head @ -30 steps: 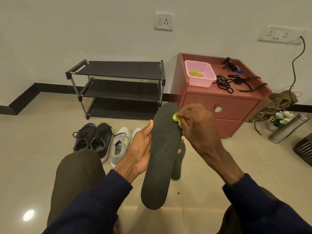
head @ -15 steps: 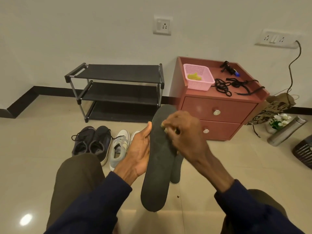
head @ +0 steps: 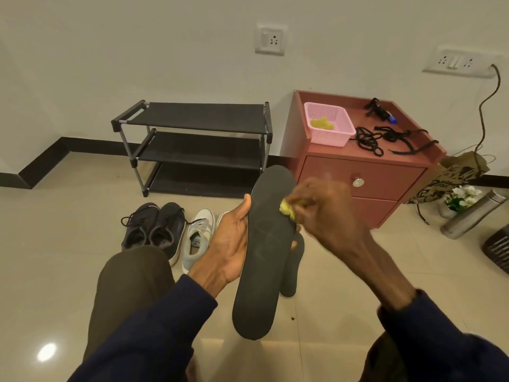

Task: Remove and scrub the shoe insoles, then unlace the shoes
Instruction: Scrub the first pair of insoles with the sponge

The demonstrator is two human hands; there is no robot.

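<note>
While the left hand (head: 231, 241) grips an upright black insole (head: 264, 252) by its edge, the right hand (head: 327, 213) pinches a yellow sponge (head: 287, 209) against its upper part. A second insole (head: 292, 268) lies on the floor behind; two pairs of shoes (head: 176, 232) sit beyond the knee.

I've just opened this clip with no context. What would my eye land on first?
The long black insole held up at centre: the left hand grips its edge while the right hand presses a yellow sponge to its upper part. Behind, a reddish cabinet carries a pink basket and loose black laces.
</note>
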